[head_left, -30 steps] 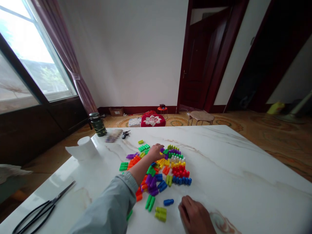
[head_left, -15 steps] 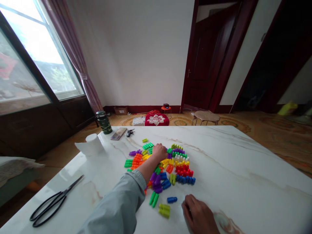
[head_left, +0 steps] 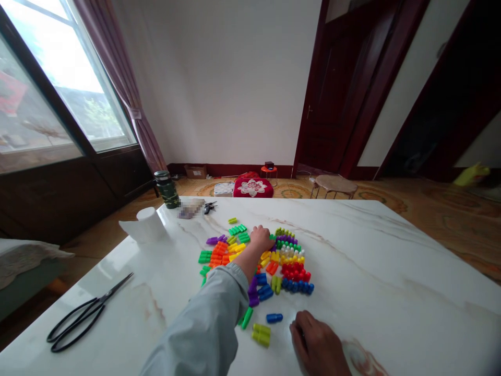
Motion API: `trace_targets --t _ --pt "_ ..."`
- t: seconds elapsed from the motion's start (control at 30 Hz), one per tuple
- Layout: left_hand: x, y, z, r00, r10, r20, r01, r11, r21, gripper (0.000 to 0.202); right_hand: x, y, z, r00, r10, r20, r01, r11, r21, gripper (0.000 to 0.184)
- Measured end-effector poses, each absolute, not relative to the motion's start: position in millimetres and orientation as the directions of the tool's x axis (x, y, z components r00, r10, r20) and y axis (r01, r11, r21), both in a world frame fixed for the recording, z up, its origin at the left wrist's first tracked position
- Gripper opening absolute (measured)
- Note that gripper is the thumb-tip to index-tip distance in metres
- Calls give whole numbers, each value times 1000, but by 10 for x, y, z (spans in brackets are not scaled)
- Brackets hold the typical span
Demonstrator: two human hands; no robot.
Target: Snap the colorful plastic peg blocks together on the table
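- Apparently the work was well along but unfinished: single-colour groups sat in order on the table (head_left: pixel 376 245), with the blue row (head_left: pixel 298 286) nearest, then the red group (head_left: pixel 296 272), yellow, white, green and purple pieces, and the yellow-green row (head_left: pixel 285 232) farthest.
- Seemingly left over were the mixed pieces beside these groups, among them orange pieces (head_left: pixel 219 254), green pieces (head_left: pixel 237 230) and purple pieces (head_left: pixel 253 290), lying at various angles, some joined side by side.
- The left hand (head_left: pixel 261 238) reached to the far part of the loose spread, its fingers bent downward just beside the purple and green pieces at the rows' end; whether they gripped one could not be told, as the hand hid them.
- The right hand (head_left: pixel 319 342) rested on the table with its fingers loosely curled, its palm hidden; a single blue piece (head_left: pixel 274 318) lay near its fingertips, not touching, and a yellow-green pair (head_left: pixel 261 335) lay farther left.
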State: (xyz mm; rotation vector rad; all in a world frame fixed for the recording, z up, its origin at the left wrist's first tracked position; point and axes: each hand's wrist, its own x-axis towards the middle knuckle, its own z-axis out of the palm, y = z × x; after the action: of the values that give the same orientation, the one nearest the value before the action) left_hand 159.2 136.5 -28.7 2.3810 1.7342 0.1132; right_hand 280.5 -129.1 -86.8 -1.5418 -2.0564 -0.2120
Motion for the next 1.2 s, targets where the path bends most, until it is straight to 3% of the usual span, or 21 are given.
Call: trace_targets --t 0.37,0.63,0.7,0.8,0.93,1.2 --pt "1221 1078 -106 416 909 -7 880 -401 254 21 2793 -1295 -871 -157 862 482 935 286 -208 16" --pt "705 390 -6 555 819 147 734 -565 378 36 2790 -1287 -843 -171 871 461 945 277 -173 15" --pt "588 148 -12 572 794 205 663 -596 453 36 2786 -1284 -847 -169 869 465 950 269 -159 15" --pt "432 -245 -80 591 792 155 642 -577 505 37 2782 -1285 -848 -171 867 469 956 260 -133 16" --pt "229 -788 -272 589 789 175 656 -593 467 38 2787 -1300 -841 -175 859 481 962 253 -102 18" --pt "-152 -1416 -738 482 765 427 761 -607 231 54 2814 -1295 -879 -175 852 493 964 251 -92 20"
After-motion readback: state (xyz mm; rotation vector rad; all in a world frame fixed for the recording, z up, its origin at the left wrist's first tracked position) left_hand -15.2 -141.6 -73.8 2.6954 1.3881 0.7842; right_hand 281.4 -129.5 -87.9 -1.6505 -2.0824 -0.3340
